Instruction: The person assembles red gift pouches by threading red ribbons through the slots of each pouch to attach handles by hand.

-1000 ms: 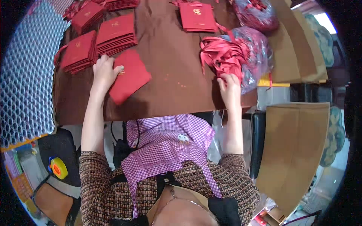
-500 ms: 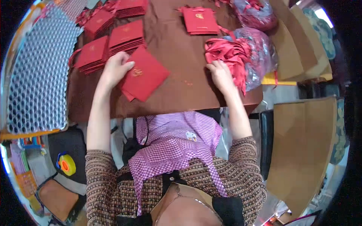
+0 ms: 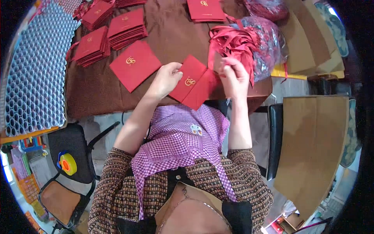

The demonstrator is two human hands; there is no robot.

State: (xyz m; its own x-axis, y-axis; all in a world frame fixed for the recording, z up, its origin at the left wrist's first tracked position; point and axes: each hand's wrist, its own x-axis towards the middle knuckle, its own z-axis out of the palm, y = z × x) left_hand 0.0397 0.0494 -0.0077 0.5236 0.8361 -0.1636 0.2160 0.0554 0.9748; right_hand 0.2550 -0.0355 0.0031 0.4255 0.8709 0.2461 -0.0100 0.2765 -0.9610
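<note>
Near the table's front edge, my left hand (image 3: 167, 80) pinches a red card sleeve (image 3: 191, 80) by its left side. The sleeve is tilted, with a gold emblem and a crease across it. Just right of it, my right hand (image 3: 235, 78) is closed, fingertips together on a red ribbon (image 3: 212, 64), partly blurred. Behind that hand lies a heap of loose red ribbons (image 3: 233, 41). Another red card sleeve (image 3: 134, 64) rests flat on the brown tablecloth, left of my left hand and apart from it.
Several stacks of red sleeves (image 3: 126, 29) stand at the far left, another stack (image 3: 205, 11) at the far middle. A clear plastic bag (image 3: 267, 46) is beside the ribbons. Brown cardboard (image 3: 311, 144) stands right, a chair with yellow tape (image 3: 68, 163) left.
My left hand has moved right and nearer, now on one sleeve while another lies on the cloth. My right hand has come off the ribbon heap toward me with a ribbon.
</note>
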